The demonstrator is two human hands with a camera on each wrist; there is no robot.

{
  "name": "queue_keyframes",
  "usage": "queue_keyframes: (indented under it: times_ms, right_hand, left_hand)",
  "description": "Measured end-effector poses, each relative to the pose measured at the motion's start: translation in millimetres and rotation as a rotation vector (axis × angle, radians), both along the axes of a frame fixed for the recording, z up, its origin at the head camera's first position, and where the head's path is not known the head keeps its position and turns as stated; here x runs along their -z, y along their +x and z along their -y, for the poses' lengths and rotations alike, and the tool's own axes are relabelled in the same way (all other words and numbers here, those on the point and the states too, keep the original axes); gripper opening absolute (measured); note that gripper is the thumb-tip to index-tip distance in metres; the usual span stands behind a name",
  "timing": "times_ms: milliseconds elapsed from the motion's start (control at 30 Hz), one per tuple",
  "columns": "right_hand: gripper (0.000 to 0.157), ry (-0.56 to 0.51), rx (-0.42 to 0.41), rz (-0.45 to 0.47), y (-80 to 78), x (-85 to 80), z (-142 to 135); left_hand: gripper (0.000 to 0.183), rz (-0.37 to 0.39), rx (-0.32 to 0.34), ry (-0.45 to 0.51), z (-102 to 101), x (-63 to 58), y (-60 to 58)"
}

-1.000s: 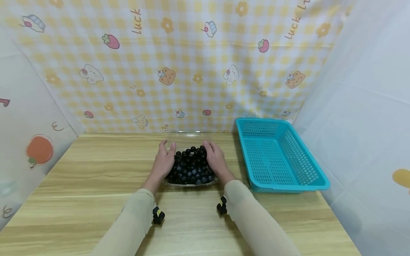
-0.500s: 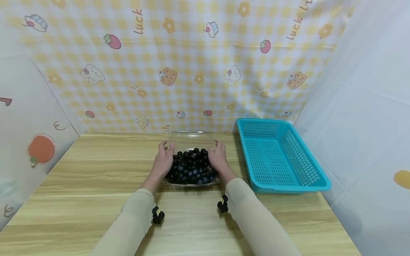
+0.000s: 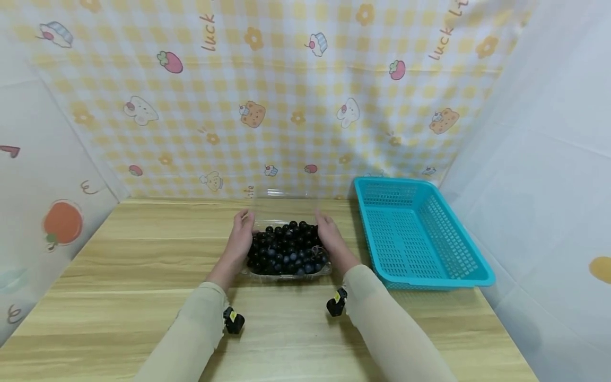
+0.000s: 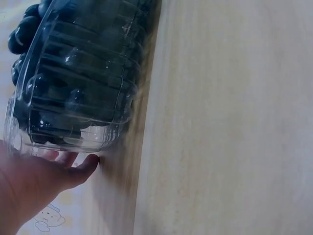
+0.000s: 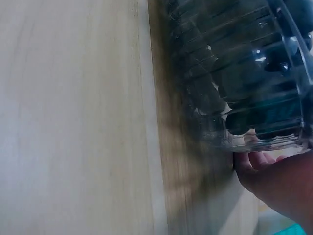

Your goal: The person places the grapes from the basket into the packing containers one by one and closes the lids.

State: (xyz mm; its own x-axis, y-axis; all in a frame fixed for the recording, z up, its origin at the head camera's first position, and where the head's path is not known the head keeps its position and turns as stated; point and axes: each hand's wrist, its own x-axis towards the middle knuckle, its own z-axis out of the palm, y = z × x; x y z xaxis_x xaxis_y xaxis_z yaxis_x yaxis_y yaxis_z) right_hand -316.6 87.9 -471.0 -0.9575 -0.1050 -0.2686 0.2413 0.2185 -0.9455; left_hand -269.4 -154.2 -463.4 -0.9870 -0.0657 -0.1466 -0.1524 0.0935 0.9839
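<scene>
A clear plastic clamshell box [image 3: 288, 276] stands on the table with its lid [image 3: 285, 203] raised at the back. Dark grapes [image 3: 288, 248] are heaped in it, above the rim in places, with a bit of stem at the right. My left hand [image 3: 238, 237] holds the box's left side. In the left wrist view its fingers [image 4: 80, 171] lie against the ribbed end wall. On the opposite side, my right hand [image 3: 332, 240] holds the box near the back corner. The right wrist view shows those fingers [image 5: 249, 164] along the wall, partly hidden by the box.
A turquoise plastic basket [image 3: 479, 279] stands right of the box, close to my right forearm. The wooden table [image 3: 157, 265] reaches back to a checkered curtain [image 3: 296, 143]. White sheets [image 3: 539, 138] hang at both sides.
Both hands have moved outward from over the grapes to the box's sides. The right hand first shifted back and right. The lid's far edge stands slightly higher.
</scene>
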Motion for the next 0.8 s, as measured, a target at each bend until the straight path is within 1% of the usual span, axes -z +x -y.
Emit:
queue_keyframes:
  times_ms: [33,100,200,267,300,333,433,500,533,567,667,733,800]
  right_hand:
    - [0.097,-0.01,-0.007,-0.007,1.6,-1.4,-1]
    - [0.094,0.019,-0.007,-0.058,5.3,-6.7,-1]
    - [0.084,0.117,-0.007,-0.145,13.4,-19.7,-2]
    - [0.076,0.16,-0.006,-0.169,19.1,-30.3,-2]
    - [0.074,0.15,-0.004,-0.158,21.3,-35.2,-3]
    - [0.071,0.107,0.002,-0.134,22.5,-38.6,-4]
    - [0.066,-0.083,0.053,-0.04,26.3,-44.4,-7]
    - [0.063,-0.162,0.114,-0.008,30.4,-44.1,-10]
    - [0.06,-0.163,0.135,-0.012,32.9,-43.4,-10]
    - [0.057,-0.142,0.144,-0.03,36.5,-43.8,-11]
    - [0.05,0.026,0.13,-0.105,49.1,-46.6,-11]
    - [0.047,0.138,0.081,-0.147,58.5,-49.6,-13]
    - [0.044,0.239,0.024,-0.166,67.7,-52.6,-16]
  left_hand:
    - [0.074,0.008,0.0,0.018,0,-0.4,0.2]
    - [0.073,0.015,0.004,0.039,1,-1.5,0.4]
    - [0.072,0.01,-0.007,0.046,3,-3.7,-0.2]
    - [0.072,0.005,-0.019,0.053,4,-5.3,-0.9]
    - [0.072,0.0,-0.025,0.063,4,-5.8,-1.2]
    - [0.072,-0.004,-0.033,0.072,4,-6.1,-1.4]
    - [0.072,-0.013,-0.038,0.081,5,-5.7,-1.5]
    - [0.072,-0.016,-0.038,0.083,5,-4.8,-1.0]
    - [0.073,-0.017,-0.041,0.074,5,-4.4,-0.9]
    - [0.074,-0.024,-0.042,0.065,5,-4.2,-0.9]
    - [0.079,-0.059,-0.055,0.053,6,-5.5,-1.2]
    - [0.08,-0.094,-0.061,0.037,8,-7.3,-1.4]
    - [0.081,-0.121,-0.058,0.014,11,-10.0,-0.7]
